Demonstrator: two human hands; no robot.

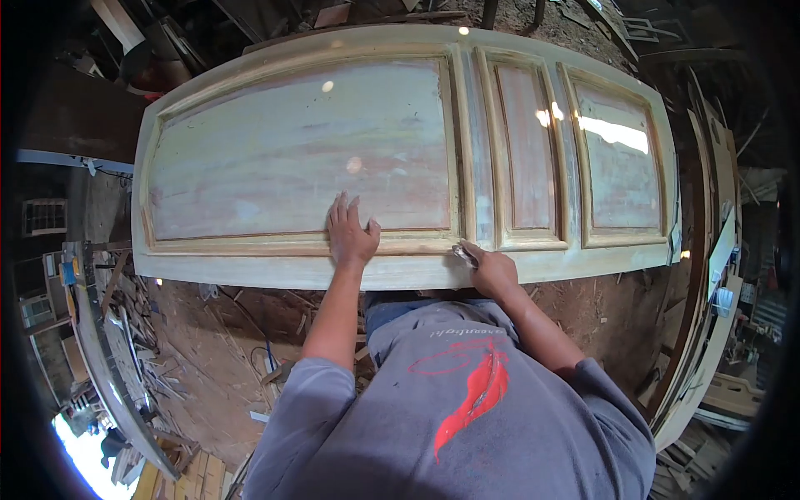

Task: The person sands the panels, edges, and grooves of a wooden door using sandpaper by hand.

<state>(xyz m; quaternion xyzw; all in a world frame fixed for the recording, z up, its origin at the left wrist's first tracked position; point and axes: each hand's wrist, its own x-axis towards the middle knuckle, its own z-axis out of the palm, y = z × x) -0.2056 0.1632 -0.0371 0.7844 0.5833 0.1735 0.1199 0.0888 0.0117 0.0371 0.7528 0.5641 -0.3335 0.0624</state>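
Observation:
A wooden panel door [400,265] lies flat in front of me, with raised moldings around one large and two smaller panels. Its surface is pale, with whitish and reddish patches. My left hand [352,237] rests on the lower molding and the edge of the large panel [292,158], fingers spread and holding nothing. Near the lower corner of that panel, my right hand [492,271] is closed on a small, pale, folded piece [463,255] against the door's near frame. Whether it is sandpaper or cloth I cannot make out.
Long boards [700,250] stand along the right side. Wood scraps [179,350] litter the dirt floor at the left. Stacked planks [187,479] lie at the lower left. More timber and debris [333,15] sit beyond the door's far edge.

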